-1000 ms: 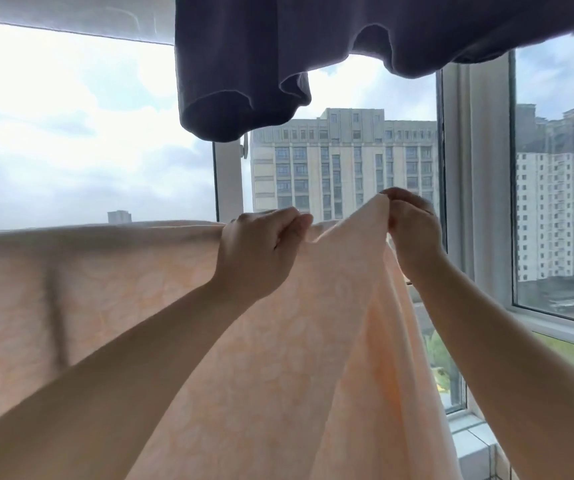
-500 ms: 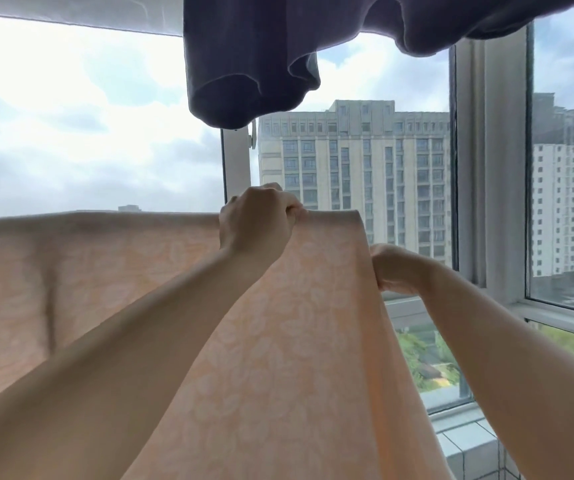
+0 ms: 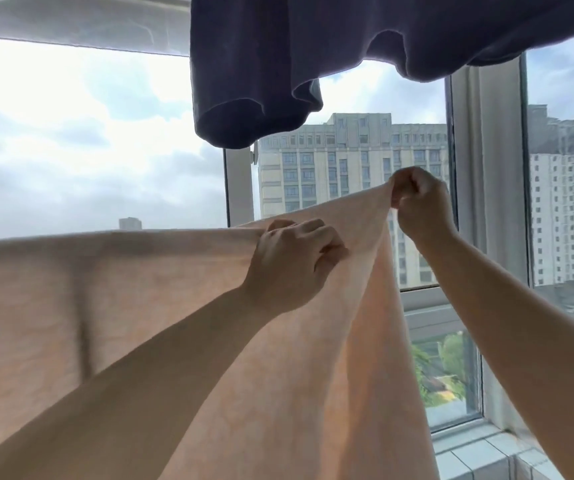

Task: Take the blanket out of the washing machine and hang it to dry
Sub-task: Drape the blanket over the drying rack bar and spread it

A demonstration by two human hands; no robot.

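Note:
A thin peach blanket with a faint leaf pattern hangs across the lower view, its top edge running level from the left. What it hangs over is hidden by the cloth. My left hand pinches the top edge near the middle. My right hand grips the blanket's right corner and holds it lifted above the level edge, so the cloth slopes up between my hands. Below them the blanket falls in long folds.
A dark navy garment hangs overhead, just above my hands. Behind the blanket is a big window with a white frame post on the right. A tiled sill lies at the lower right. Tall buildings stand outside.
My right hand has risen from beside the blanket's right edge, lifting the corner up and to the right. My left hand has dropped slightly along the top edge.

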